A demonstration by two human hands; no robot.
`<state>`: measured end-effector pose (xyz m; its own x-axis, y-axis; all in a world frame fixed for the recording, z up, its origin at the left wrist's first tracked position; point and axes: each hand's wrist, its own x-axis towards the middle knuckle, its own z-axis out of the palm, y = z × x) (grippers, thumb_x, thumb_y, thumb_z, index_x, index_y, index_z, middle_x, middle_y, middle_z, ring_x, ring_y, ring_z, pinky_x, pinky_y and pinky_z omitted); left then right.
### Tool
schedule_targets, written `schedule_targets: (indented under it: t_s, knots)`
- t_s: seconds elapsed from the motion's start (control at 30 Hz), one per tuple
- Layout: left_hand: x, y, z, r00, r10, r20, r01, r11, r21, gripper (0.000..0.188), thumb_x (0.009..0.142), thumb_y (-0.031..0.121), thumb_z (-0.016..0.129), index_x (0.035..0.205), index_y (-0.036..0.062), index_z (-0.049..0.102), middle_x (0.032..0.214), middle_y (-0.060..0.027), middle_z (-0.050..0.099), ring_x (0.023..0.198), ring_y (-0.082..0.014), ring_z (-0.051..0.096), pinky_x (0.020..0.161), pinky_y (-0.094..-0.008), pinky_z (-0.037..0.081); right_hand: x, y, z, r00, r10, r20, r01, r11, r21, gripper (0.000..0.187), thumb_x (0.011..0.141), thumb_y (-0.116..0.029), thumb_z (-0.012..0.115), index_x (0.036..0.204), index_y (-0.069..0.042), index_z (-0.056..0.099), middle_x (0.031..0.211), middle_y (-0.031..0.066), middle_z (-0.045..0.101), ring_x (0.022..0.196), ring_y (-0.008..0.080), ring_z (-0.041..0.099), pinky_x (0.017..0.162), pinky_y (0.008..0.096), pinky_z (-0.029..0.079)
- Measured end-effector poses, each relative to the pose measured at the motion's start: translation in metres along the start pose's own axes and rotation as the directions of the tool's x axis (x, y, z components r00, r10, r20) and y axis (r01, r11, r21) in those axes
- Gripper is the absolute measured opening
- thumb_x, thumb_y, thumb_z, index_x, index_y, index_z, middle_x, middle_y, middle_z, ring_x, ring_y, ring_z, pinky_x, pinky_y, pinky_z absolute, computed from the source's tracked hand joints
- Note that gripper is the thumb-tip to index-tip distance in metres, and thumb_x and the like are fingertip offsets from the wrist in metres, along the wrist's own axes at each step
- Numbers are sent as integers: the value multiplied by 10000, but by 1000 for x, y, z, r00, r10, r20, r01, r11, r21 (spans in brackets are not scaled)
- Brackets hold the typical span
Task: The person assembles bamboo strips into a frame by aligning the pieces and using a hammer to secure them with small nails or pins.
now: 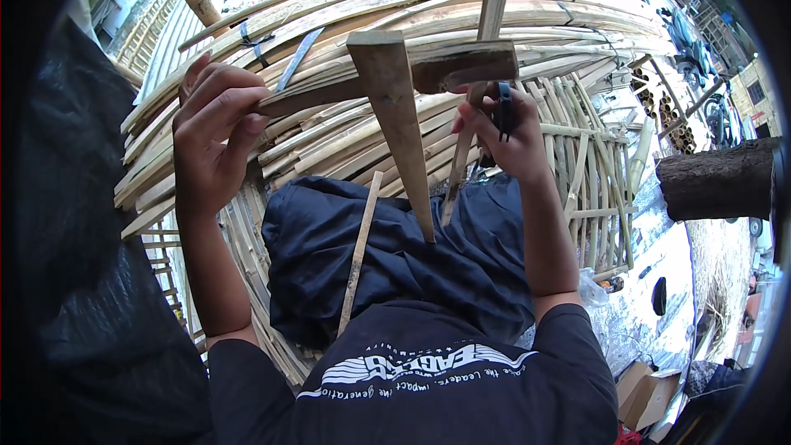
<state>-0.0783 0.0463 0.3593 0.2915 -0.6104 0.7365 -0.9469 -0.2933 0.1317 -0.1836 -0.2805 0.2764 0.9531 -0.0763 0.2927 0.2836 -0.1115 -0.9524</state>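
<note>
My left hand [216, 136] is closed on the left end of a split bamboo piece [317, 97], held level above my lap. This piece runs rightward past a long wooden wedge [395, 107], broad at the top and tapering down to my lap. At the right, my right hand [515, 132] is closed, with thumb and fingers pinching a narrow bamboo strip [494, 0]. The strip stands nearly upright, passes behind the level piece, and its lower end reaches my dark trousers. A small black object [504, 111] shows at my right fingers; its kind is unclear.
A wide stack of split bamboo [329, 12] lies ahead, tied in places. A thin bamboo stick [361, 251] leans across my lap. To the right are a bamboo lattice [597, 185], a dark log [717, 181] and a cardboard box [647, 395]. A black sheet [99, 239] hangs at the left.
</note>
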Motion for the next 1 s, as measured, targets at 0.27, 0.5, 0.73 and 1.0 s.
schedule_targets:
  t_s: [0.27,0.5,0.73,1.0]
  knots:
    - [-12,-4,58,997,-51,56,60,983,-174,218,968,246,597,977,32,641,1026,-96,576,1015,-268,538,980,-417,398,-31,31,56,971,-238,7,237,963,-131,175,852,-80,728,979,37,697,621,45,562,564,55,465,543,239,414]
    - [-32,17,104,953,-298,-47,297,955,-29,172,962,148,605,1097,86,691,1120,-107,504,1111,-278,441,1008,-424,336,-50,43,70,985,-61,-164,28,980,-195,296,864,-94,721,1141,10,713,567,15,533,551,5,447,517,219,397]
    - [-24,56,123,806,-583,-102,544,798,-259,312,1025,235,548,1245,42,655,867,-91,577,808,-155,575,717,-329,463,-52,42,74,982,-23,-188,-9,986,-168,295,866,-94,731,1143,8,715,592,24,580,574,-2,488,532,216,417]
    - [-16,72,127,701,-710,-69,412,482,-774,669,1055,547,321,1385,-9,492,872,-67,639,720,-121,671,691,-258,551,-50,42,80,985,-25,-171,-6,983,-182,308,865,-90,732,1161,-7,714,603,15,572,581,0,465,528,215,404]
